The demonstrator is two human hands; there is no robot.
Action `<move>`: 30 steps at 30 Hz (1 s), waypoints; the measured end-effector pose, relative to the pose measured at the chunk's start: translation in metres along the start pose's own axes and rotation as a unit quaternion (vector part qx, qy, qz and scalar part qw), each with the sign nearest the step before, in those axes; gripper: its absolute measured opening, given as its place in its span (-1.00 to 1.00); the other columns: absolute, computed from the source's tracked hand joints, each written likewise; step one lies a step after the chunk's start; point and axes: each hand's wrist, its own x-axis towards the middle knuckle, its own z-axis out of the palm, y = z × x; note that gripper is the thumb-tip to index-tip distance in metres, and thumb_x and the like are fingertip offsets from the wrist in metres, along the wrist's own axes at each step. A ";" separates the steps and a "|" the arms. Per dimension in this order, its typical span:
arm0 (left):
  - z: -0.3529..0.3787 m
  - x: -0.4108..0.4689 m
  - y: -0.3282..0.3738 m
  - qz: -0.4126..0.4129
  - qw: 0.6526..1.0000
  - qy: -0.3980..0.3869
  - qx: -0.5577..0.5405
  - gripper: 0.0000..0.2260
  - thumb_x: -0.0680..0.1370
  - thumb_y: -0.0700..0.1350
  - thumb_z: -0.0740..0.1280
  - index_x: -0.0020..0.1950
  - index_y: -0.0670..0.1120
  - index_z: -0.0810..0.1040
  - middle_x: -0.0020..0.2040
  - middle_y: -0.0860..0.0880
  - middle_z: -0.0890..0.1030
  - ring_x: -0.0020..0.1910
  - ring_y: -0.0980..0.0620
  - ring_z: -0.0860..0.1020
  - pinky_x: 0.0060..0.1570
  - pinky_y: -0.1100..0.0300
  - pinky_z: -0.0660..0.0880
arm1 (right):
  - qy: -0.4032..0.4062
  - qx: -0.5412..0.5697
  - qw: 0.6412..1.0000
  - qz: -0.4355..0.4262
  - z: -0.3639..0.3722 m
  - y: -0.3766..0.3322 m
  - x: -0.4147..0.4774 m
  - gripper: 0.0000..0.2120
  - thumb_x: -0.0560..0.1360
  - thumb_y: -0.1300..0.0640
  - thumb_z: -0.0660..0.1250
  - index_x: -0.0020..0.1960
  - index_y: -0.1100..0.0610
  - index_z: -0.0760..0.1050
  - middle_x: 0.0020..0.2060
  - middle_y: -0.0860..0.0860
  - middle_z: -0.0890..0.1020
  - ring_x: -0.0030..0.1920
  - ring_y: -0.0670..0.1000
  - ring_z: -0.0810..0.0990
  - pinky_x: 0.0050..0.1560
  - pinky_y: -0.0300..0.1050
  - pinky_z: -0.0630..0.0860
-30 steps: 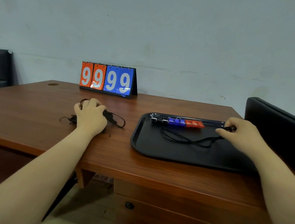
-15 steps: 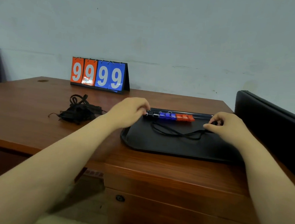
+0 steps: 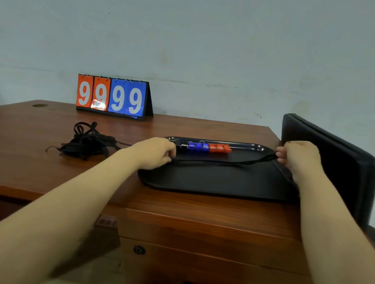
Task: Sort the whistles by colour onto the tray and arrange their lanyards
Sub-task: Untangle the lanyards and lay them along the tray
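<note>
Both hands, left hand (image 3: 158, 154) and right hand (image 3: 297, 158), pinch one lanyard (image 3: 220, 163) stretched taut over the tray (image 3: 212, 184), so pulling harder may drag the sorted whistles (image 3: 203, 146) out of their row.

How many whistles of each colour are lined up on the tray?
Blue whistles: 3
Orange whistles: 3
Black whistles: 2 showing; the left hand may hide another
Total: 8 showing
</note>
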 end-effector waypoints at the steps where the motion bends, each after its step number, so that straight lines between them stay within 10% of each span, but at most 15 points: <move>1: -0.001 -0.002 -0.001 -0.002 1.000 -0.002 0.020 -0.91 0.57 -0.09 0.27 0.05 -0.02 0.52 -0.03 0.04 0.46 -0.03 0.03 0.48 0.03 0.14 0.45 | 0.008 0.026 1.000 -0.005 -0.002 0.001 -0.001 -0.79 0.55 0.34 0.17 0.13 0.24 0.49 -0.05 0.13 0.61 -0.13 -0.01 0.60 -0.10 -0.19 0.57; 5: 0.001 -0.008 -0.005 -0.024 0.995 0.021 0.093 -0.92 0.60 -0.07 0.19 -0.07 0.00 0.43 0.03 0.01 0.45 -0.01 0.00 0.44 0.05 0.08 0.42 | 0.035 0.121 0.992 -0.020 -0.010 0.007 0.003 -0.65 0.54 0.40 0.17 0.32 0.30 0.37 0.04 0.23 0.61 -0.07 0.06 0.66 0.01 -0.08 0.60; 11: -0.002 -0.012 -0.019 -0.125 0.953 0.199 -0.192 -0.91 0.64 -0.10 0.13 0.00 -0.06 0.39 -0.20 0.01 0.53 -0.25 0.07 0.50 -0.26 0.22 0.41 | 0.066 -0.052 0.992 -0.091 -0.007 0.009 0.000 -0.88 0.58 0.31 0.21 0.05 0.15 0.31 -0.09 0.20 0.61 -0.29 0.04 0.65 -0.38 -0.18 0.53; 15: 0.006 -0.013 -0.033 -0.174 0.898 0.254 -0.315 -0.95 0.59 -0.13 0.23 0.01 -0.05 0.49 -0.15 0.01 0.56 -0.20 0.07 0.52 -0.09 0.19 0.45 | 0.030 -0.158 0.977 -0.138 -0.003 0.013 0.005 -0.97 0.56 0.29 0.25 -0.01 0.20 0.42 -0.06 0.18 0.62 -0.28 0.01 0.60 -0.39 -0.24 0.46; 21: 0.018 -0.006 -0.049 -0.201 0.915 0.229 -0.263 -0.96 0.51 -0.09 0.38 -0.11 -0.02 0.55 -0.14 0.07 0.56 -0.06 0.06 0.51 0.00 0.14 0.44 | -0.002 -0.322 0.933 -0.162 -0.002 0.010 0.002 -0.71 0.56 0.14 0.28 0.25 0.21 0.48 0.19 0.16 0.57 0.20 0.14 0.53 0.11 -0.12 0.42; 30: 0.022 -0.001 -0.051 -0.216 0.925 0.226 -0.217 -0.85 0.46 0.04 0.42 -0.15 -0.01 0.55 -0.19 0.04 0.57 -0.14 0.06 0.51 -0.16 0.16 0.40 | -0.056 -0.533 0.835 -0.125 0.005 0.017 0.015 -0.72 0.50 0.04 0.21 0.11 0.19 0.48 0.01 0.15 0.56 0.04 0.21 0.50 -0.05 -0.03 0.48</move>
